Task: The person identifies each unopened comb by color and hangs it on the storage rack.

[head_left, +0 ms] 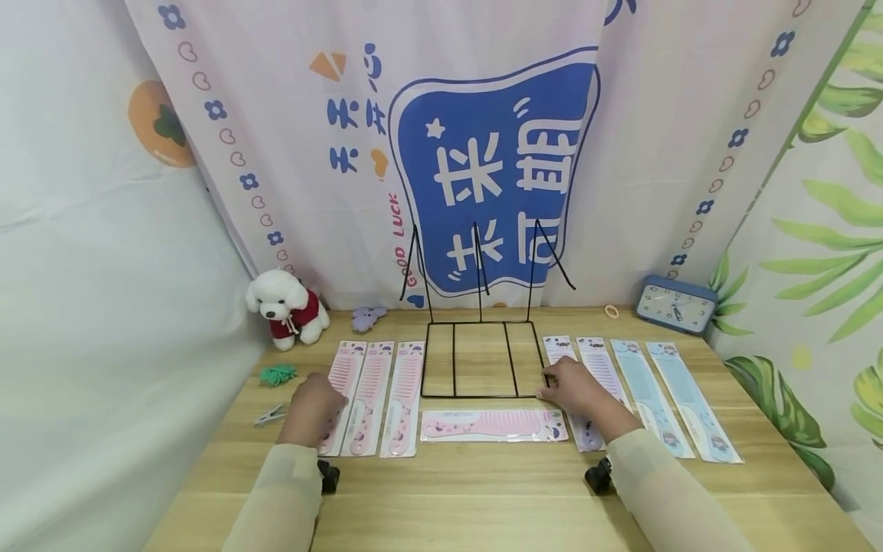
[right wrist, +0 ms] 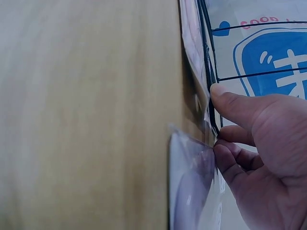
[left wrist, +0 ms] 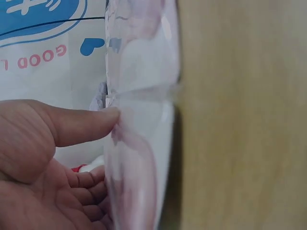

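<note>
My left hand (head_left: 313, 406) is over the leftmost of three pink combs in clear packaging. In the left wrist view, its straight thumb touches the edge of a packaged pink comb (left wrist: 136, 167), the other fingers loosely bent beside it. My right hand (head_left: 574, 389) pinches the near right corner of a black wire rack (head_left: 516, 368), whose thin prongs stand up at the back. Under that hand lies a packaged purple comb (head_left: 586, 435), partly covered. One more packaged pink comb (head_left: 493, 425) lies crosswise before the rack.
Another purple comb (head_left: 602, 366) and two blue combs (head_left: 651, 395) lie at the right. Around the edges are a plush dog (head_left: 284, 303), a purple bow-like item (head_left: 369, 317), a green hair claw (head_left: 278, 374), a grey clip (head_left: 270, 415), a ring (head_left: 611, 311) and a clock (head_left: 676, 304).
</note>
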`<state>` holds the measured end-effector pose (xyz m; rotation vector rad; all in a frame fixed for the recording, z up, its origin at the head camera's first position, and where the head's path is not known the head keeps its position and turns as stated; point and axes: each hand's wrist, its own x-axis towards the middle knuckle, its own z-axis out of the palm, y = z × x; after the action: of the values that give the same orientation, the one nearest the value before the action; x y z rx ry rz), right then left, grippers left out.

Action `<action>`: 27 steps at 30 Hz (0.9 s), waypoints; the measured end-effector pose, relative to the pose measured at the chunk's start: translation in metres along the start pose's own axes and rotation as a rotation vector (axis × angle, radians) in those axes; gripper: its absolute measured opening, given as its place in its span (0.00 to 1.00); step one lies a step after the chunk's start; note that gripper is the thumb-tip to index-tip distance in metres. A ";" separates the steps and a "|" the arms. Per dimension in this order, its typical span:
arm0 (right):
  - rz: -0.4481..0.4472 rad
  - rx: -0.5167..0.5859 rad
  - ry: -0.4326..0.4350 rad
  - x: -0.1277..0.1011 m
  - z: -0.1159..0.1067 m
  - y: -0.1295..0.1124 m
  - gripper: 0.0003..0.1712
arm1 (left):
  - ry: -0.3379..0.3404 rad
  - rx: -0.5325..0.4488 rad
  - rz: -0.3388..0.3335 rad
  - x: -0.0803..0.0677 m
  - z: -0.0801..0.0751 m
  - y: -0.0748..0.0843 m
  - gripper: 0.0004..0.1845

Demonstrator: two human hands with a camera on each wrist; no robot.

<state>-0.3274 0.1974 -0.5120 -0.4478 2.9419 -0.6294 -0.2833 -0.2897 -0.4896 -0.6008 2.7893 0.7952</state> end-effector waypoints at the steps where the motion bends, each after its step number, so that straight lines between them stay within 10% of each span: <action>1: -0.001 0.000 0.000 0.000 0.000 0.000 0.32 | -0.001 -0.012 0.000 0.000 -0.001 -0.001 0.31; 13: 0.026 0.011 -0.005 -0.002 -0.002 -0.005 0.31 | -0.018 -0.062 0.109 0.045 -0.004 -0.037 0.26; 27: 0.012 -0.012 -0.011 -0.002 -0.002 -0.004 0.31 | 0.010 -0.328 0.159 -0.006 -0.045 -0.008 0.31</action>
<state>-0.3248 0.1958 -0.5084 -0.4329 2.9373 -0.6063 -0.2771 -0.3182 -0.4542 -0.4327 2.7615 1.3014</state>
